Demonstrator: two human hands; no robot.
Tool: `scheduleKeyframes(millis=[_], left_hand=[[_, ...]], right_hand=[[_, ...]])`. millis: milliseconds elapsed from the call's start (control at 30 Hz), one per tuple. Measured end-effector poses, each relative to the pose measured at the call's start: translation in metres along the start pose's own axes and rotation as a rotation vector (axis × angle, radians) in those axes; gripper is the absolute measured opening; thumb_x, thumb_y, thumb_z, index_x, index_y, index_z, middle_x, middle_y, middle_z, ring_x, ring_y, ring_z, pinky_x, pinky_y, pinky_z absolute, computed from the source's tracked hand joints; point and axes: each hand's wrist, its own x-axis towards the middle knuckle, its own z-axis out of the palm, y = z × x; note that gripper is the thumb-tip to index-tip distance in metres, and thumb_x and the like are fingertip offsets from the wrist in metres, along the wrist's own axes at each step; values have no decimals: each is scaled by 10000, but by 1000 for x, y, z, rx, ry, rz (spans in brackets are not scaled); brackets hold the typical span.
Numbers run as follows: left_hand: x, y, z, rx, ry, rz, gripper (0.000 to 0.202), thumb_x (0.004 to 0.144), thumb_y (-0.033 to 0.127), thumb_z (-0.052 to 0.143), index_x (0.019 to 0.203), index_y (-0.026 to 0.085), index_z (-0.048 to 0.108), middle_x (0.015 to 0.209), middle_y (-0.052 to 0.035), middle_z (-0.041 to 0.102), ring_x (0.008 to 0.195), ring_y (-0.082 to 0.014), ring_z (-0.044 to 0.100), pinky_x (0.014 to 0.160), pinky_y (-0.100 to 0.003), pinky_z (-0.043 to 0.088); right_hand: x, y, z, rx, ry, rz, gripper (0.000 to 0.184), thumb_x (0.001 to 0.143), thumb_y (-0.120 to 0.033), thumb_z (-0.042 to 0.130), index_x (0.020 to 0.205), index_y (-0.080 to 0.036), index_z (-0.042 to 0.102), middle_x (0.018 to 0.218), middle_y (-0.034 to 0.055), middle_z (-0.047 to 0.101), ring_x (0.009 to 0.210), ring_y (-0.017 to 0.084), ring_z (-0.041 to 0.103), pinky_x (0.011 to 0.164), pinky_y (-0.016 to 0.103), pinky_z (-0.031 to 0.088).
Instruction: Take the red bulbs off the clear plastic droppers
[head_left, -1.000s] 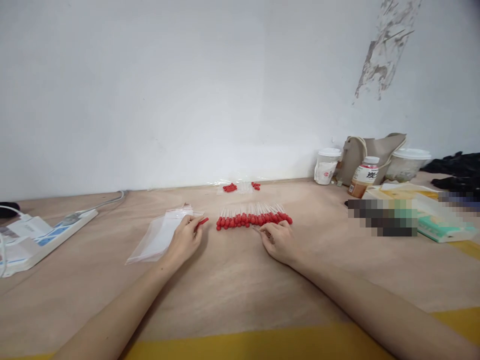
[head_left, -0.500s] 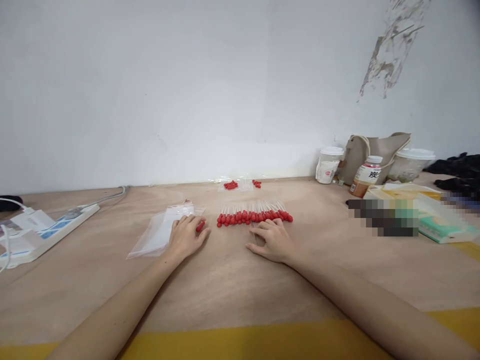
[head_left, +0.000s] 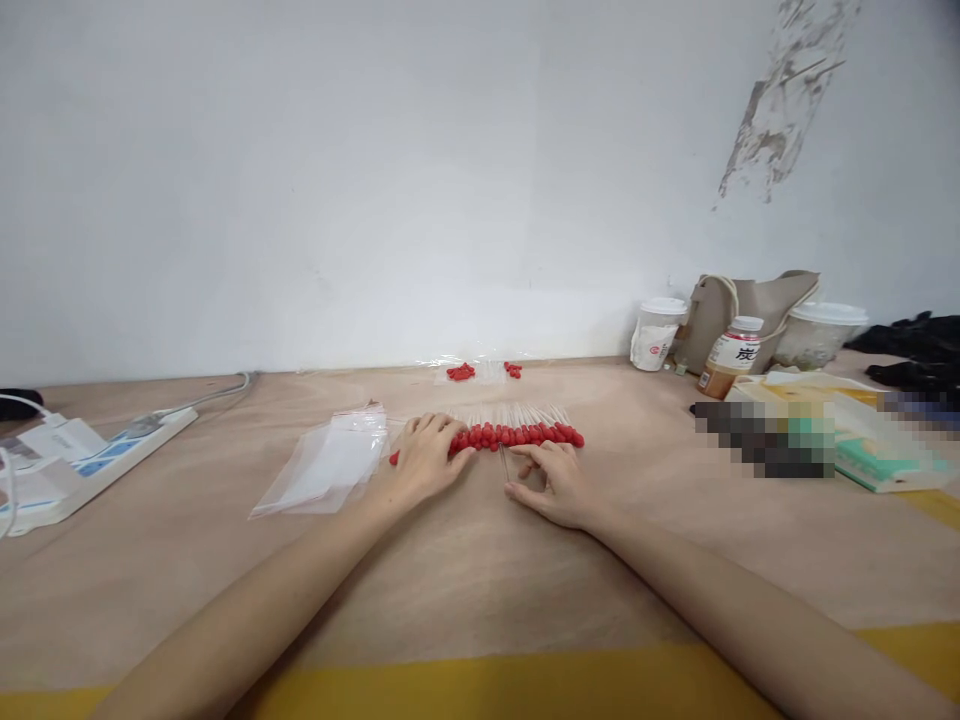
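Note:
A row of several small droppers (head_left: 525, 433) with red bulbs and clear stems lies on the wooden table (head_left: 465, 570). My left hand (head_left: 426, 458) rests flat on the left end of that row, fingers stretched over the red bulbs; one red bulb (head_left: 394, 458) pokes out by its thumb side. My right hand (head_left: 553, 480) lies just in front of the row with fingers apart, and a thin clear stem (head_left: 504, 462) lies between its thumb and forefinger tips. A stack of clear zip bags (head_left: 330, 468) lies left of my left hand.
A small clear bag with red pieces (head_left: 480, 372) lies by the wall. A white power strip (head_left: 97, 462) with cables sits at the far left. At the right stand a cup (head_left: 654, 332), a bottle (head_left: 731, 355), a beige bag (head_left: 757, 305) and a green box (head_left: 885, 460).
My left hand has slid right from the zip bags onto the left end of the dropper row, bringing a red dropper along. My right hand stayed in front of the row.

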Motion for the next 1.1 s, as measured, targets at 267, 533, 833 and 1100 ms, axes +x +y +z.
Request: scheduleKeyframes(millis=[267, 533, 833, 1100], left_hand=[[30, 15, 26, -38, -12, 71, 128, 807, 273, 503, 779, 202, 606, 829, -33, 614, 868, -202, 514, 860, -399, 284], [24, 13, 23, -247, 198, -58, 137, 830, 220, 484, 821, 213, 621, 838, -9, 658, 824, -165, 575, 951, -442, 248], [-35, -14, -1, -639, 193, 23, 144, 806, 219, 530, 891, 207, 646, 891, -48, 644, 862, -169, 592, 764, -306, 479], [-42, -3, 3, -746, 62, 149, 146, 827, 182, 488, 852, 178, 632, 881, -70, 625, 823, -149, 595, 728, -304, 499]], right_hand=[[-1, 2, -2, -22, -16, -7, 442, 699, -400, 615, 1077, -200, 504, 783, 0, 615, 779, 161, 521, 791, 334, 310], [0, 0, -3, -32, -14, -17, 525, 693, -391, 614, 1152, -193, 456, 771, 5, 600, 788, 173, 529, 803, 355, 330], [0, 9, 3, -103, 218, -46, 678, 703, -413, 590, 1292, -194, 334, 1297, 136, 328, 1174, 264, 361, 919, 406, 366], [0, 7, 1, -227, 110, -297, 488, 775, -446, 538, 1227, -277, 462, 1220, 70, 499, 1133, 230, 414, 955, 426, 284]])
